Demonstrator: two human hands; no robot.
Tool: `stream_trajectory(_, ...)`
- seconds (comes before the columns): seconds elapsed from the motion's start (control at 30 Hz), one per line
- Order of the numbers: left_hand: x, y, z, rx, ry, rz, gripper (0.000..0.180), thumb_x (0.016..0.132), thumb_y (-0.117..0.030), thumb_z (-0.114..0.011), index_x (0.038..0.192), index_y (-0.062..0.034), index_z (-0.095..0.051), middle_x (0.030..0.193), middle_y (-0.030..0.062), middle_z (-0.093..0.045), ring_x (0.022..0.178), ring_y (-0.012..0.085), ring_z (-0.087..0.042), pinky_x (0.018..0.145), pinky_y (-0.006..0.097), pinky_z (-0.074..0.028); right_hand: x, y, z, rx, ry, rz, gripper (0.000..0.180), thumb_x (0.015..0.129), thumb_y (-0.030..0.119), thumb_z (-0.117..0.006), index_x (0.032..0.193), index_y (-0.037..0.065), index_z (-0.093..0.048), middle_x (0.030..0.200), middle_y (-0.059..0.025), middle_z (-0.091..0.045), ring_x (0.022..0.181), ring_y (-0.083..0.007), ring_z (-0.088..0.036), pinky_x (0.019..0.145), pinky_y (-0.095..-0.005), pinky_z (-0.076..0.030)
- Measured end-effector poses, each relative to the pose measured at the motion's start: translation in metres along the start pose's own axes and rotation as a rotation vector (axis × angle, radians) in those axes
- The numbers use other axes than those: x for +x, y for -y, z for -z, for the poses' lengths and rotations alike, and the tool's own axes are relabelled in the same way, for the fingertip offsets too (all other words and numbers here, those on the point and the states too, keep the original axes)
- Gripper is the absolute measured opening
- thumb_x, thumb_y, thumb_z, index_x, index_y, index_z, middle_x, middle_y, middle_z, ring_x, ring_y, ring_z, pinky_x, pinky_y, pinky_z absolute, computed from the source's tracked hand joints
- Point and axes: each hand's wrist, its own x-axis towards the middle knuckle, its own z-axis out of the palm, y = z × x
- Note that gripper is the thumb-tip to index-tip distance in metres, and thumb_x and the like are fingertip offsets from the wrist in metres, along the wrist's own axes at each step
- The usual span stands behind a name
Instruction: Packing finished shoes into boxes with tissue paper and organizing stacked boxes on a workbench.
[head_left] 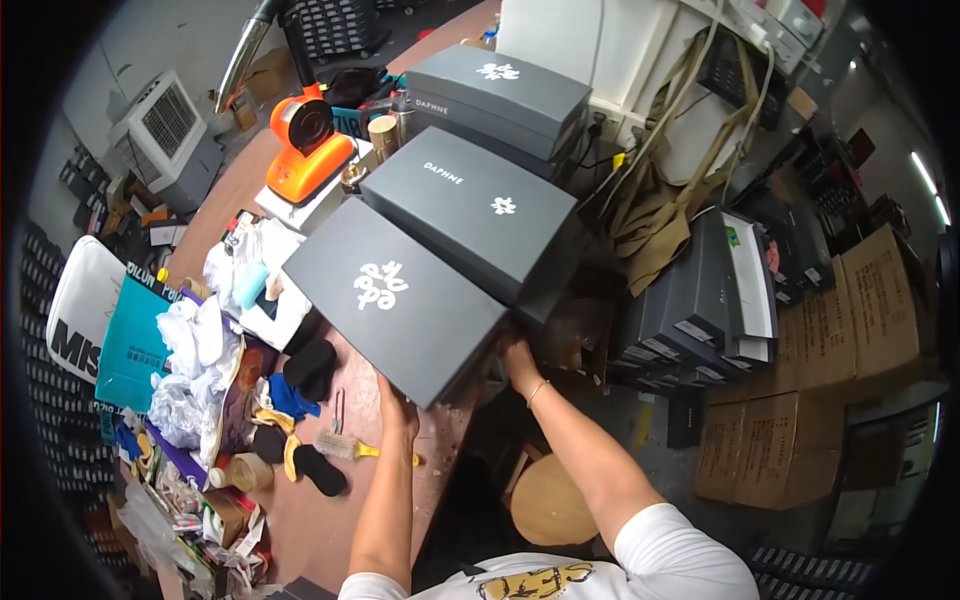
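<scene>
A dark grey lidded shoe box (420, 300) with a white emblem on its lid lies between my two hands, tilted across the table's near part. My left hand (398, 412) grips its near edge, with the fingers partly hidden beneath it. At the box's right end, my right hand (519, 364) holds the corner; its fingertips are out of sight. Just beyond is a second dark grey box (480, 205), close against the first. Behind that one, another such box (500, 90) sits at the back on top of a further box.
An orange device (308, 150) stands on a white box at the back left. White crumpled paper (195, 340), a yellow-handled brush (345, 446) and dark pads lie on the left. Stacked grey boxes (690, 310) and brown cartons (800, 370) stand at right, near a round stool (553, 500).
</scene>
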Motion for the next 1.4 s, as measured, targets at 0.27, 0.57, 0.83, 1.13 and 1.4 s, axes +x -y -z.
stream_trajectory(0.27, -0.022, -0.028, 0.060, -0.061, 0.033, 0.098, 0.062, 0.095, -0.050, -0.046, 0.138, -0.0052, -0.039, 0.131, 0.0097, -0.049, 0.121, 0.0252, -0.048, 0.096, 0.036, -0.043, -0.072, 0.055, 0.058, 0.713, 0.271, -0.379, 0.063, 0.097, 0.054, -0.034, 0.100, -0.003, -0.061, 0.095, -0.0112, -0.063, 0.091, -0.0211, -0.059, 0.079, -0.0333, -0.047)
stream_trajectory(0.57, 0.028, -0.074, 0.075, 0.352, -0.110, -0.048, 0.063, 0.095, -0.050, -0.046, 0.138, -0.0050, -0.037, 0.132, 0.0098, -0.049, 0.121, 0.0255, -0.048, 0.096, 0.036, -0.044, 0.024, 0.114, 0.021, 0.945, 0.499, -0.155, 0.080, 0.097, 0.061, -0.020, 0.142, -0.003, -0.032, 0.149, -0.0217, -0.030, 0.139, -0.0298, -0.028, 0.114, -0.0340, -0.022)
stream_trajectory(0.83, 0.025, -0.042, -0.001, 0.865, -0.067, -0.428, 0.065, 0.094, -0.051, -0.047, 0.139, -0.0049, -0.036, 0.132, 0.0098, -0.048, 0.121, 0.0258, -0.048, 0.095, 0.037, -0.044, -0.170, 0.068, 0.050, 0.948, 0.296, -0.135, 0.069, 0.099, 0.053, -0.025, 0.145, 0.002, -0.031, 0.153, -0.0159, -0.025, 0.143, -0.0272, -0.019, 0.117, -0.0359, -0.015)
stream_trajectory(1.13, -0.146, 0.165, -0.040, 1.307, 0.563, -0.055, 0.066, 0.094, -0.051, -0.047, 0.140, -0.0048, -0.035, 0.132, 0.0099, -0.048, 0.120, 0.0262, -0.048, 0.095, 0.037, -0.044, -0.446, -0.041, 0.122, 1.160, -0.201, -0.261, 0.071, 0.097, 0.057, -0.030, 0.145, 0.004, -0.032, 0.150, -0.0146, -0.031, 0.139, -0.0258, -0.027, 0.115, -0.0350, -0.018)
stream_trajectory(1.4, -0.387, 0.361, -0.041, 1.800, 1.391, 0.598, 0.067, 0.094, -0.051, -0.048, 0.140, -0.0047, -0.034, 0.133, 0.0100, -0.048, 0.120, 0.0265, -0.048, 0.095, 0.037, -0.044, -0.769, -0.117, 0.134, 1.203, -1.135, -0.459, 0.061, 0.100, 0.046, -0.036, 0.145, 0.005, -0.032, 0.146, -0.0127, -0.036, 0.135, -0.0216, -0.033, 0.113, -0.0332, -0.023)
